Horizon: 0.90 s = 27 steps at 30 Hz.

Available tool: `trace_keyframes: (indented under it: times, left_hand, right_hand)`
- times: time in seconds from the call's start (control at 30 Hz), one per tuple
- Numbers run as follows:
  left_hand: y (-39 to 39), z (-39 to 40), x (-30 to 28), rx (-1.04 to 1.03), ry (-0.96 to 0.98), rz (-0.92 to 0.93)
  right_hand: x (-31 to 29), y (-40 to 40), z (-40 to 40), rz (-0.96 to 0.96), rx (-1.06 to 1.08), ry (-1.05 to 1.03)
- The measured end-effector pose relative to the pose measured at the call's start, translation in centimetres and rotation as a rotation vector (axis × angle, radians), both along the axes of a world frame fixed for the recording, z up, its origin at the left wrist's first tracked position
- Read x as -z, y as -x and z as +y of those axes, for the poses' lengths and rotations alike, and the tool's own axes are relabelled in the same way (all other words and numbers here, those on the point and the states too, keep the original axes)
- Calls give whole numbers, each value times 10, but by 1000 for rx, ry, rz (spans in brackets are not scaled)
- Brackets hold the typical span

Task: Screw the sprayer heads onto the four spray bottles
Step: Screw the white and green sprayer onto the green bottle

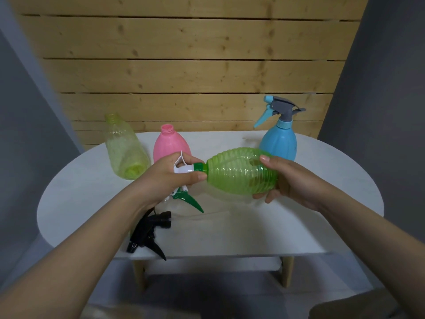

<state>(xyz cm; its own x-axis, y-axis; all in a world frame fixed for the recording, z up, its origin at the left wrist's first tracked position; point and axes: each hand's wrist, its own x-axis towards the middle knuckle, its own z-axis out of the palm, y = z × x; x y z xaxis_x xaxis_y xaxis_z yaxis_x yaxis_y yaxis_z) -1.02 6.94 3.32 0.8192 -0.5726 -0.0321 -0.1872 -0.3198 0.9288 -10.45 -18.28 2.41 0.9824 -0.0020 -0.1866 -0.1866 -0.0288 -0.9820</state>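
Observation:
I hold a ribbed green bottle (239, 173) sideways above the white table (230, 233), neck pointing left. My right hand (287, 180) grips its base. My left hand (170, 176) is closed around a white and green sprayer head (186, 180) sitting at the bottle's green collar, its green trigger hanging down. A blue bottle (279, 143) with a grey and blue sprayer head fitted stands at the back right. A pink bottle (171, 146) and a pale yellow-green bottle (124, 146) stand open-necked at the back left. A black sprayer head (149, 233) lies near the front edge.
The round table's front edge runs just past the black sprayer head. A wooden plank wall (195, 65) rises behind the table, with grey walls on both sides. Wooden table legs (287, 270) show below.

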Motion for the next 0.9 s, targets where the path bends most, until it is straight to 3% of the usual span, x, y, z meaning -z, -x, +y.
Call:
trace_keyframes:
  times: [0.37,0.43,0.57,0.67,0.73,0.9]
  left_hand:
    - [1,2,-4,16,-79,-164]
    - [-1,4,-5,13,-106,-141]
    - [-1,3,-5,82,-146,-177]
    - [2,-3,-5,69,-83,-180]
    - [2,-5,-7,51,-18,-159]
    - [-5,-6,-9,-30,266,13]
  right_hand:
    - [1,1,7,112,14,12]
    - [-2,3,6,87,14,154]
    - [-11,10,10,-150,-65,713]
    - [-11,7,21,-182,-145,985]
    - [-8,4,23,-163,-137,1000]
    - [-6,-5,12,-90,-57,756]
